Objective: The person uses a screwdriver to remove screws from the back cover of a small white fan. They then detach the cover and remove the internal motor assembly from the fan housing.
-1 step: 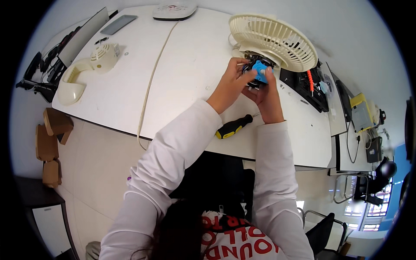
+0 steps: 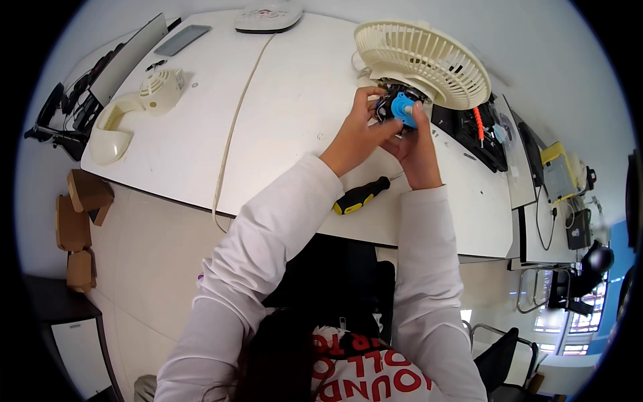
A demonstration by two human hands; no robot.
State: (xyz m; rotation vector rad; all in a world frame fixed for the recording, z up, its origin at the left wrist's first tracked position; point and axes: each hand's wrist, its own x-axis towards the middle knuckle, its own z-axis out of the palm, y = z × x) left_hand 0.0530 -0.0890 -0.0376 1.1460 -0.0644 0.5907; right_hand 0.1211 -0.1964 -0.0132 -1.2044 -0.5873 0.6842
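Observation:
A cream fan's slatted guard is tilted up at the far right of the table. Behind it sits the bare fan motor, black with wires showing, capped by a blue plastic piece with a pale stub in its middle. My left hand grips the motor from the left, its thumb by the blue piece's lower edge. From the right, my right hand closes on the motor too, its thumb upright beside the stub. Some fingers are hidden behind the motor. Just below my hands lies a yellow-and-black screwdriver.
A curved cream fan housing lies on the white table at left. A pale cord crosses the tabletop. Past my right hand are a black tray of parts and an orange coiled piece. Brown boxes stand on the floor at left.
My left thumb has slid down off the face of the blue piece, so more of it and its stub shows. The fan guard has shifted very slightly.

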